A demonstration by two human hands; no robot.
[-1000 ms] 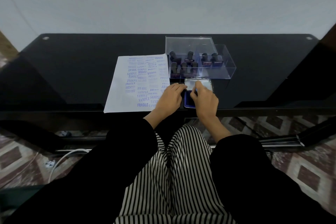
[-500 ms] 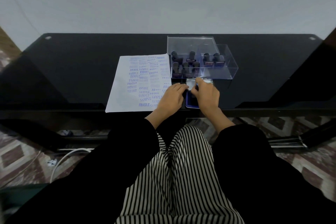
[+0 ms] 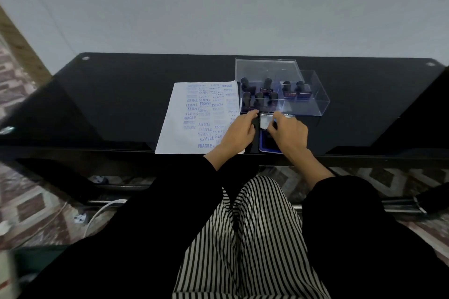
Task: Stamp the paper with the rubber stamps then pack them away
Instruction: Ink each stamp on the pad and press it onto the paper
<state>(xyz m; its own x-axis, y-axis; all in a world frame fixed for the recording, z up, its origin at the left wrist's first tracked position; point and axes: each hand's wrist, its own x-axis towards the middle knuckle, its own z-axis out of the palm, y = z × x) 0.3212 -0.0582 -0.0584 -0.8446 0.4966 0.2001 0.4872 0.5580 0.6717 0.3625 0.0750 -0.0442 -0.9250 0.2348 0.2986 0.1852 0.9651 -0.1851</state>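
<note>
Together at the near edge of the tabletop [image 3: 121,109], both forearms reach forward out of black sleeves. The left hand [image 3: 239,130] lies with fingers straight and relaxed on the right margin of the stamped paper [image 3: 194,116], its fingertips just short of the clear box [image 3: 313,104]. The right hand [image 3: 289,132] curls fingers and thumb onto the open ink pad [image 3: 264,147], at its silvery lid, directly in front of that box. The rubber stamps [image 3: 268,85] stand upright inside the box, beyond both hands.
</note>
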